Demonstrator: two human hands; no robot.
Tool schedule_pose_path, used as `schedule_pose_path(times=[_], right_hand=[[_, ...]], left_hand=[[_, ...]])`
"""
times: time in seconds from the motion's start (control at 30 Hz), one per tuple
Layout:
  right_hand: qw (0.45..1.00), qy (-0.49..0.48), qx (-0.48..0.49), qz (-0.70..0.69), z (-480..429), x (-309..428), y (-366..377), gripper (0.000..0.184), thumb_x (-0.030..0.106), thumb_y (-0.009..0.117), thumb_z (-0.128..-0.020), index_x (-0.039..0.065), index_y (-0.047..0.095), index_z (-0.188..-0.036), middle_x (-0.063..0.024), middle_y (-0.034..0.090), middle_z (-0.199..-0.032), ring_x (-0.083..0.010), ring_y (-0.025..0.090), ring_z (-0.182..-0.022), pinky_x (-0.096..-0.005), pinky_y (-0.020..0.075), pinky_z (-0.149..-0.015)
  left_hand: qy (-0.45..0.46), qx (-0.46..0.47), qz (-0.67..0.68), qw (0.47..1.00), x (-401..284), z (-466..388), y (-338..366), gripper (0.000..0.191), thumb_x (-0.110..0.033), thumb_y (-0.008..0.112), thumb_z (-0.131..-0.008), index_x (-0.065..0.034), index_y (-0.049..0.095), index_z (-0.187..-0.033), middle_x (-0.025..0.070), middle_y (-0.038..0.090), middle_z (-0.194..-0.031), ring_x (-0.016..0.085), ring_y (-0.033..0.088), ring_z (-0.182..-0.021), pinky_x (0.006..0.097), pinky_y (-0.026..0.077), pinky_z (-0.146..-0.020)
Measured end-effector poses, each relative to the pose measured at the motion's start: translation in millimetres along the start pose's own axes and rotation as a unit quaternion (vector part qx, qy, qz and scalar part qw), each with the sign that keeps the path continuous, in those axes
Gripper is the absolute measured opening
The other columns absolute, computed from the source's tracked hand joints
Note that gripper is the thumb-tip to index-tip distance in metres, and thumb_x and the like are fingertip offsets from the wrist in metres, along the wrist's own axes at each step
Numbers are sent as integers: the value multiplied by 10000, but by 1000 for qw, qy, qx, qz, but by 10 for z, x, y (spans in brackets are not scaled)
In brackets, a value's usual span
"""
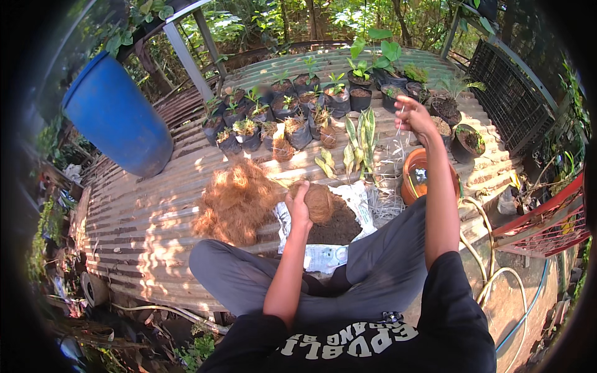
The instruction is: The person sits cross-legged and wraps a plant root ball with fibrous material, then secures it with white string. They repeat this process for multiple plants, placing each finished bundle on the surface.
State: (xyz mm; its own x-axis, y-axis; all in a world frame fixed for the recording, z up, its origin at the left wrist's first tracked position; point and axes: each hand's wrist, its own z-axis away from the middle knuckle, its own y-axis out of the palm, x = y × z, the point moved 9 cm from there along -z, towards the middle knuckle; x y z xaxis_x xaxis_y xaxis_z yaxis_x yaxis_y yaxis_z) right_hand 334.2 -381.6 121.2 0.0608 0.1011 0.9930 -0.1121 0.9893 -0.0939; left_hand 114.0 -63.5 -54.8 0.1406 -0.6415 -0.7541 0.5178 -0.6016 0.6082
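My left hand (299,205) grips a round ball wrapped in brown coconut fibre (321,205), held above a mound of dark soil (338,228). The soil lies on a white plastic sack (326,260) in front of my crossed legs. Raised on the other side, my right hand (414,120) pinches thin whitish plastic strands (397,151) that hang down from its fingers. Below it a tangled heap of the same strands (385,206) rests beside the sack. Left of the ball spreads a loose pile of coconut fibre (238,200). Snake plant leaves (366,140) stand beyond the soil.
A terracotta-coloured pot (408,179) holding water sits by my right knee. Several black-bagged seedlings (284,106) line the far side of the corrugated sheet (140,219). Around them are a blue drum (119,116), a black crate (508,95), a red crate (545,226) and a hose (487,261).
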Motion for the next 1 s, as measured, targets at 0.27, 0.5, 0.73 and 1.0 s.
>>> schedule_pose_path(times=[0.27, 0.5, 0.73, 1.0], right_hand=[[990, -108, -8, -90, 171, -68, -154, 564, -95, 538, -886, -6, 478, -1440, -125, 545, -1413, -169, 682, -809, -327, 598, -693], [986, -135, 3, -97, 392, -169, -117, 571, -115, 540, -889, 43, 513, -1437, -75, 531, -1468, -151, 688, -809, -283, 604, -752], [987, -141, 36, -66, 434, -337, -64, 548, -63, 580, -935, 35, 471, -1463, -94, 502, -1500, -150, 696, -794, -257, 583, -672], [985, -152, 48, -58, 580, -239, 154, 417, 154, 541, -1045, 21, 496, -1438, -113, 589, -1397, -209, 722, -952, -277, 605, -744]], left_hand=[[28, 2, -20, 999, -95, -33, -86, 183, -156, 745, -878, -67, 654, -1009, 58, 679, -950, 174, 670, -825, 323, 555, -748], [17, 12, -40, 999, 3, -4, -12, 162, -125, 747, -871, -69, 659, -995, 48, 675, -951, 169, 661, -847, 328, 552, -744], [-1, 57, -45, 997, 178, -71, 45, 157, -109, 730, -881, -68, 661, -1016, 35, 662, -940, 153, 658, -852, 325, 555, -760], [-40, 139, -63, 988, 115, 99, 444, 148, -119, 701, -886, -47, 652, -1005, 73, 682, -970, 172, 678, -900, 324, 562, -805]])
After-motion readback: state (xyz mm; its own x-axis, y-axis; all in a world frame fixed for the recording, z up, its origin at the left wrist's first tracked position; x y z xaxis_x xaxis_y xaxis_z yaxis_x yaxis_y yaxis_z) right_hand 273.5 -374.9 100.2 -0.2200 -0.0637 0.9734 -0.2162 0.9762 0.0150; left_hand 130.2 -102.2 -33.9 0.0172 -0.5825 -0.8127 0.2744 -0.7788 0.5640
